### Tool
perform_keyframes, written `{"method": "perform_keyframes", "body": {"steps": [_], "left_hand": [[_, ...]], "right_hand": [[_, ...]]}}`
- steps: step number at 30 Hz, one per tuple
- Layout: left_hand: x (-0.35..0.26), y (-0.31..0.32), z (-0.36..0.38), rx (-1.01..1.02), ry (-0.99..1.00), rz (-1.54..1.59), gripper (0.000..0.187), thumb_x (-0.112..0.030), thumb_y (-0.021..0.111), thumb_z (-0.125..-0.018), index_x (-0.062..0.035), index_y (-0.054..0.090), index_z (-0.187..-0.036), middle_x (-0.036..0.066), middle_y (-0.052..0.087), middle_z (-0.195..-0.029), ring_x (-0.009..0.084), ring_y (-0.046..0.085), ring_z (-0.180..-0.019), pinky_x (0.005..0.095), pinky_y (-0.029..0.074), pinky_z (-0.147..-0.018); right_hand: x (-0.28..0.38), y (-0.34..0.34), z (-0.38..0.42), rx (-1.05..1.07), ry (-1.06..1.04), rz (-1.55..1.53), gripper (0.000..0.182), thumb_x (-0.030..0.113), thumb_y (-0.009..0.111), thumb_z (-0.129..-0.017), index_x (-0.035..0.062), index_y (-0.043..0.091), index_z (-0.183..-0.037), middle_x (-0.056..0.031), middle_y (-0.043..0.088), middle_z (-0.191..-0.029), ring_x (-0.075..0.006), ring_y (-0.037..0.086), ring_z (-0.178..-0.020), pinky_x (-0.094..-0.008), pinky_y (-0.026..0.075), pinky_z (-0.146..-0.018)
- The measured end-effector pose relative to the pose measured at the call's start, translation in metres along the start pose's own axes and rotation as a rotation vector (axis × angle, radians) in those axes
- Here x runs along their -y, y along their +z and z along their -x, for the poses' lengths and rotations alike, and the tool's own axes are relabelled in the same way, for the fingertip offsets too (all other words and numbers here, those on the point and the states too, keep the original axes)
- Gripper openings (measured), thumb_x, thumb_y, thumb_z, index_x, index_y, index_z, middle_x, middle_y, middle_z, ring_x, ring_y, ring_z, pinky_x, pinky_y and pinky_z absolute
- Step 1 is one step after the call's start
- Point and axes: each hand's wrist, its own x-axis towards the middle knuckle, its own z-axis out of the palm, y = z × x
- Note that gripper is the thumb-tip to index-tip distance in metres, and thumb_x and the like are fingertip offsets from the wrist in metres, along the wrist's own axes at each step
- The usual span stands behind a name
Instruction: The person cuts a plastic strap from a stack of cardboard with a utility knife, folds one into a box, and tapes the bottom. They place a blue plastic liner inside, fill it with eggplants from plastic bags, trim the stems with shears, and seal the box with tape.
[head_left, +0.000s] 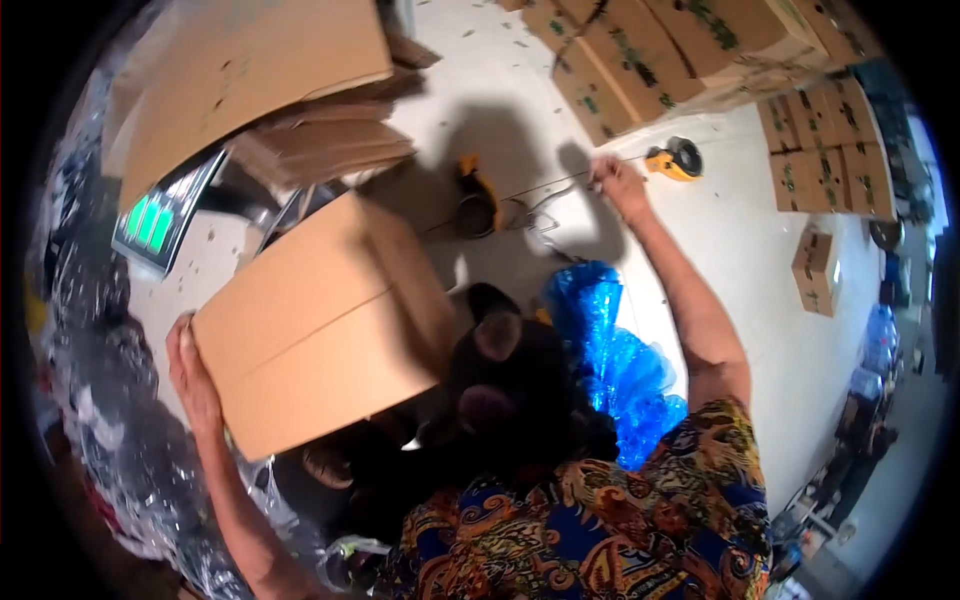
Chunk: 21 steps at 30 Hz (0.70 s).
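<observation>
A closed cardboard box (310, 320) is tilted in front of my body. My left hand (192, 375) presses against its left side, thumb near the edge and fingers along the face. My right hand (618, 185) is stretched out over the pale floor, apart from the box. Its fingers are pinched together, and what they hold, if anything, is too small to tell. Just right of it lies a yellow tape dispenser (675, 160) with a dark roll. A second yellow tape dispenser (478, 198) stands behind the box, in shadow.
Flattened cardboard (270, 70) is stacked at upper left, beside a display with green digits (150, 224). Taped cartons (660, 60) fill the upper right. Blue plastic film (610, 370) lies by my right side; clear plastic bags (100, 400) line the left. One small box (815, 268) stands right.
</observation>
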Motion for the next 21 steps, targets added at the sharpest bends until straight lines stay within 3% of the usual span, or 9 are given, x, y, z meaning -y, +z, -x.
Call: {"method": "perform_keyframes", "body": {"steps": [4, 5, 10, 11, 12, 15, 16, 17, 21], "left_hand": [[0.0, -0.005, 0.004, 0.022, 0.224, -0.308, 0.04, -0.03, 0.04, -0.103, 0.0019, 0.054, -0.123, 0.012, 0.058, -0.121, 0.0215, 0.054, -0.112, 0.0304, 0.038, -0.099], [-0.006, -0.004, 0.004, 0.041, 0.158, -0.251, 0.04, -0.029, 0.039, -0.103, 0.0023, 0.054, -0.123, 0.013, 0.058, -0.121, 0.0229, 0.054, -0.113, 0.031, 0.038, -0.1], [-0.018, 0.002, 0.003, 0.046, 0.003, -0.193, 0.041, -0.028, 0.036, -0.104, 0.0039, 0.053, -0.123, 0.016, 0.058, -0.122, 0.0271, 0.054, -0.114, 0.0332, 0.038, -0.101], [-0.012, -0.004, 0.005, 0.069, 0.282, -0.42, 0.04, -0.028, 0.036, -0.104, 0.0044, 0.053, -0.122, 0.016, 0.058, -0.122, 0.0268, 0.054, -0.114, 0.0339, 0.038, -0.101], [-0.008, -0.006, 0.005, 0.045, 0.276, -0.452, 0.038, -0.027, 0.038, -0.104, 0.0029, 0.053, -0.122, 0.013, 0.058, -0.12, 0.0225, 0.054, -0.112, 0.0323, 0.039, -0.099], [-0.011, 0.002, 0.006, -0.025, -0.007, -0.082, 0.033, -0.026, 0.042, -0.104, 0.0013, 0.055, -0.119, 0.007, 0.058, -0.112, 0.0164, 0.053, -0.105, 0.0283, 0.039, -0.095], [-0.005, 0.0, 0.006, -0.004, 0.087, -0.141, 0.032, -0.026, 0.042, -0.104, 0.001, 0.055, -0.117, 0.007, 0.058, -0.109, 0.0157, 0.053, -0.102, 0.028, 0.04, -0.093], [-0.003, 0.0, 0.007, -0.009, 0.073, -0.139, 0.032, -0.026, 0.042, -0.104, 0.001, 0.055, -0.117, 0.007, 0.058, -0.109, 0.0155, 0.053, -0.101, 0.028, 0.04, -0.093], [-0.016, 0.002, 0.007, -0.043, -0.059, -0.038, 0.035, -0.027, 0.042, -0.104, 0.0025, 0.056, -0.117, 0.009, 0.058, -0.112, 0.0175, 0.053, -0.104, 0.0292, 0.039, -0.096]], "right_hand": [[-0.113, 0.021, 0.028, -0.078, 0.245, 0.064, 0.025, 0.027, 0.061, -0.086, 0.0062, 0.07, -0.097, -0.0158, 0.071, -0.095, -0.0288, 0.068, -0.094, -0.0355, 0.051, -0.085], [-0.117, 0.026, 0.032, -0.058, 0.21, 0.079, 0.024, 0.026, 0.062, -0.086, 0.0069, 0.07, -0.097, -0.0158, 0.071, -0.095, -0.0293, 0.068, -0.093, -0.036, 0.052, -0.084], [-0.031, 0.066, 0.029, 0.175, 0.134, -0.051, 0.039, 0.037, 0.071, -0.08, 0.0025, 0.068, -0.099, -0.0182, 0.07, -0.092, -0.0336, 0.067, -0.091, -0.0396, 0.052, -0.079], [-0.033, 0.089, 0.023, 0.168, 0.073, -0.027, 0.046, 0.041, 0.073, -0.077, 0.001, 0.067, -0.099, -0.0193, 0.069, -0.093, -0.0347, 0.066, -0.091, -0.0411, 0.052, -0.079], [-0.025, 0.108, 0.016, 0.156, 0.011, -0.007, 0.053, 0.045, 0.075, -0.074, -0.0005, 0.067, -0.099, -0.0203, 0.068, -0.094, -0.0358, 0.066, -0.091, -0.0427, 0.051, -0.079], [-0.012, 0.152, 0.009, 0.14, -0.118, 0.269, 0.061, 0.051, 0.078, -0.065, 0.0003, 0.067, -0.098, -0.0223, 0.067, -0.095, -0.038, 0.065, -0.092, -0.0452, 0.051, -0.08], [-0.008, 0.164, 0.006, 0.142, -0.139, 0.342, 0.062, 0.052, 0.079, -0.064, 0.0005, 0.067, -0.097, -0.0225, 0.067, -0.095, -0.0388, 0.064, -0.093, -0.0457, 0.051, -0.081], [-0.002, 0.172, 0.004, 0.229, -0.063, 0.425, 0.059, 0.041, 0.078, -0.068, -0.0006, 0.064, -0.108, -0.0238, 0.066, -0.098, -0.0403, 0.064, -0.093, -0.0457, 0.051, -0.084], [-0.029, 0.222, 0.0, 0.006, -0.069, 0.395, 0.035, 0.019, 0.063, -0.069, 0.0036, 0.066, -0.1, -0.0229, 0.066, -0.097, -0.0446, 0.061, -0.093, -0.0506, 0.05, -0.082]]}}
